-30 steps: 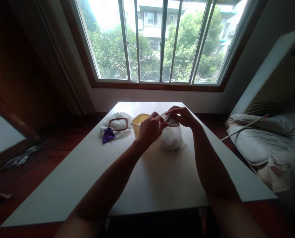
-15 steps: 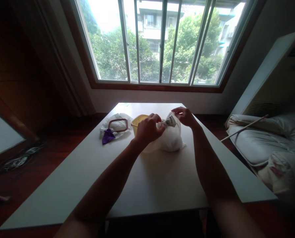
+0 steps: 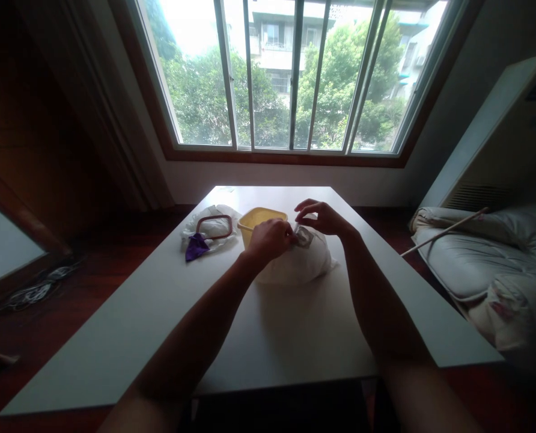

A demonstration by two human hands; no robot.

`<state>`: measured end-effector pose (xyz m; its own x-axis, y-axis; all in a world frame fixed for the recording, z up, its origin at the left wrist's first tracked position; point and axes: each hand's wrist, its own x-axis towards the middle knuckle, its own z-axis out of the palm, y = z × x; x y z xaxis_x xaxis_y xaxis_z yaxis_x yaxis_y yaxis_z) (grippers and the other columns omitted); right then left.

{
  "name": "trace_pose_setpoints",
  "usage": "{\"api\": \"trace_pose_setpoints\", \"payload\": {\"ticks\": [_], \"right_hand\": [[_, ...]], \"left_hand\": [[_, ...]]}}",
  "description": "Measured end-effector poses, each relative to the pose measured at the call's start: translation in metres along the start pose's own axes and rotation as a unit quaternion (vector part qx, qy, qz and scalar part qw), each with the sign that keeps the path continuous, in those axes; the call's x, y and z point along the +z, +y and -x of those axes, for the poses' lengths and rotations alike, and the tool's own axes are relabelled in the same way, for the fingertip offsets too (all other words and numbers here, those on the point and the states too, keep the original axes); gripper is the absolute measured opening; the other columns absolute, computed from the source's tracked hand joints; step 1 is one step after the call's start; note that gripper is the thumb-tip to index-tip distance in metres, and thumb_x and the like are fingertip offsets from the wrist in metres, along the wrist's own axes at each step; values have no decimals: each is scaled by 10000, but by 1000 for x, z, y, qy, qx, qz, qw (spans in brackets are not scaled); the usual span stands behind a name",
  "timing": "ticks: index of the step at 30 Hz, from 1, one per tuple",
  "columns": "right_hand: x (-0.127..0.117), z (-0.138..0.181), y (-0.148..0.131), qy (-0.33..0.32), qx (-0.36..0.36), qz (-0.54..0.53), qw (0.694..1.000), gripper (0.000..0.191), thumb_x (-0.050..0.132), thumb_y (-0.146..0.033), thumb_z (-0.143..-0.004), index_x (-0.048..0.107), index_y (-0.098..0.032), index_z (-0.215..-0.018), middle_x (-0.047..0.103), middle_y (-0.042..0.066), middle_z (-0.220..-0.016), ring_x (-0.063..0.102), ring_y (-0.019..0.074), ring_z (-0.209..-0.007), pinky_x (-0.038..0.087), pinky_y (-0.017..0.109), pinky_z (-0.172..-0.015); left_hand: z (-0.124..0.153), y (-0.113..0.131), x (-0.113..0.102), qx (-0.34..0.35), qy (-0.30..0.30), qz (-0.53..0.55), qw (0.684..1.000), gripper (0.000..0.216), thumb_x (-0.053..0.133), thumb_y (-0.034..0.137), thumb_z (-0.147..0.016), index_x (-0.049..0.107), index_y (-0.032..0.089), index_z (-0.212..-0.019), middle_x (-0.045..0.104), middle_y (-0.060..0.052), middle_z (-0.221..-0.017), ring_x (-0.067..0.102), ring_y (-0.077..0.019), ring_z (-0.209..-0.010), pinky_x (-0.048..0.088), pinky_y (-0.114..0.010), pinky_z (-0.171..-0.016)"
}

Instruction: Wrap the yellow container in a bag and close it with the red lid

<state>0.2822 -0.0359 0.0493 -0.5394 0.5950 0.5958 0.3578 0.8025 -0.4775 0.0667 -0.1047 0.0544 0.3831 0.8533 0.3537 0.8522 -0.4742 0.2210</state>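
Note:
A bulging white plastic bag (image 3: 300, 264) rests on the table in front of me. My left hand (image 3: 270, 238) is closed at the bag's upper left, its fingertips pinching the bag's edge. My right hand (image 3: 322, 219) reaches over the top with curled fingers, thumb and forefinger pinched on the bag's upper rim. Between the two hands lies a small crumpled greyish-white piece (image 3: 303, 237); whether it is part of the bag or something in it I cannot tell. Behind my left hand stands a yellow plastic container (image 3: 262, 215), partly hidden by that hand.
Left of the container, a brown rounded frame (image 3: 214, 227) and a purple cloth (image 3: 197, 247) lie on crumpled white plastic (image 3: 213, 211). The white table (image 3: 313, 337) reaches toward the window. On the right are a padded mat (image 3: 466, 264) and a thin stick (image 3: 443, 231).
My right hand has moved left, closer to my left hand. The bag's raised top has come down and spread lower, and more of the yellow container shows.

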Motion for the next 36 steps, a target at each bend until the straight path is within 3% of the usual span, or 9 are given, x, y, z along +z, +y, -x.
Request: {"api": "trace_pose_setpoints", "payload": {"ticks": [4, 8, 11, 15, 18, 21, 26, 32, 36], "right_hand": [[-5, 3, 4, 90, 44, 25, 995, 151, 711, -341, -854, 771, -205, -830, 688, 91, -958, 652, 240, -904, 553, 434, -824], [-9, 3, -10, -9, -6, -27, 1000, 205, 741, -353, -839, 779, -242, -1008, 683, 91, -1134, 645, 253, -1061, 537, 430, -910], [-6, 0, -21, -32, -37, -46, 998, 214, 737, -348, -847, 779, -249, -1032, 696, 82, -1081, 656, 235, -1009, 534, 407, -910], [-4, -2, -20, 43, -18, -27, 999, 130, 731, -341, -846, 792, -234, -887, 697, 69, -924, 655, 217, -872, 538, 382, -814], [-6, -1, -13, 74, -3, -48, 996, 141, 700, -338, -861, 793, -238, -896, 710, 67, -950, 665, 213, -886, 534, 372, -818], [-6, 0, -2, 163, 38, -47, 985, 146, 673, -325, -844, 776, -220, -837, 714, 60, -937, 663, 209, -897, 525, 368, -841], [-6, 0, 15, 261, 153, -77, 950, 170, 610, -330, -778, 698, -185, -782, 690, 30, -786, 617, 179, -741, 501, 336, -738], [-11, -1, 21, 369, 219, -67, 901, 182, 537, -319, -757, 641, -181, -701, 595, -8, -633, 530, 147, -640, 443, 295, -673], [-9, -3, 9, 345, 192, -131, 910, 164, 552, -327, -755, 615, -188, -695, 552, -25, -625, 490, 127, -610, 413, 268, -625]], "left_hand": [[-1, 0, 1, -4, -8, 3, 1000, 170, 663, 360, -863, 776, 239, -903, 754, -61, -881, 691, -248, -842, 473, -312, -718], [-1, 5, 3, -10, 58, 11, 998, 218, 564, 354, -936, 725, 208, -948, 748, -75, -929, 686, -247, -829, 449, -309, -686], [-2, 8, 3, -19, 91, 22, 995, 310, 458, 391, -1001, 691, 187, -1015, 739, -97, -961, 680, -239, -818, 444, -307, -685], [-1, 8, -1, 5, 88, 60, 994, 351, 519, 504, -972, 693, 201, -1004, 738, -76, -972, 674, -223, -821, 444, -297, -702], [1, 7, -2, 23, 58, 77, 995, 236, 655, 440, -899, 713, 230, -990, 750, -36, -930, 679, -213, -812, 449, -294, -717], [2, 6, 1, 11, 58, 64, 996, 140, 655, 338, -888, 731, 243, -955, 755, -29, -889, 685, -224, -810, 458, -311, -730], [-1, 3, -2, -15, 88, 35, 995, 137, 572, 274, -904, 699, 231, -873, 743, -52, -891, 679, -249, -824, 467, -331, -714], [0, -9, -26, -101, 168, 31, 980, 100, 550, 263, -919, 642, 228, -935, 706, -65, -907, 658, -251, -806, 473, -341, -707], [2, -4, -24, -19, 237, 46, 970, 183, 582, 340, -939, 636, 205, -1051, 674, -82, -1049, 645, -241, -933, 495, -334, -770]]}}
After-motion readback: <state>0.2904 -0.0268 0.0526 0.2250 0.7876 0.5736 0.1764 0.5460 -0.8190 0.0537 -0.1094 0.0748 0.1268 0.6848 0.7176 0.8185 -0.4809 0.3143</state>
